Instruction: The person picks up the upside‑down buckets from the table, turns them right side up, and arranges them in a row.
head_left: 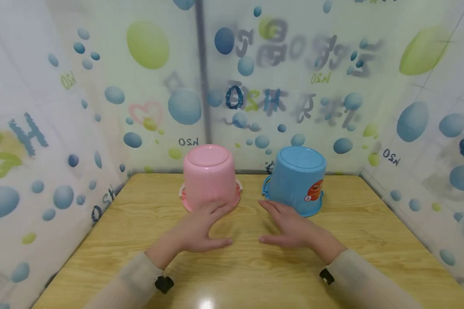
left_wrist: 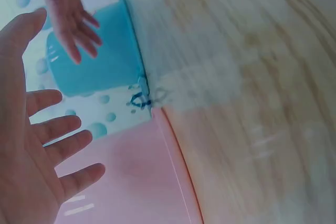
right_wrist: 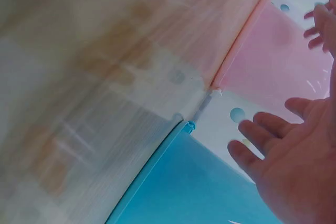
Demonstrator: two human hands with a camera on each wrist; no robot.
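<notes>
Two buckets stand upside down near the back of the table: a pink bucket (head_left: 209, 178) on the left and a blue bucket (head_left: 294, 176) with a red sticker on the right. My left hand (head_left: 201, 227) is held in front of the pink one, fingers extended and thumb spread, holding nothing. Facing it, my right hand (head_left: 291, 225) hovers before the blue one with its fingers spread and nothing in it. In the left wrist view the left palm (left_wrist: 26, 166) shows bare; the right palm (right_wrist: 299, 166) is bare too in the right wrist view.
The wooden table (head_left: 232, 274) has its back edge against a wall covering (head_left: 224, 124) printed with blue and green spots and letters. Similar printed walls rise at the left and right. A white handle (head_left: 239, 184) lies folded around the pink bucket's rim.
</notes>
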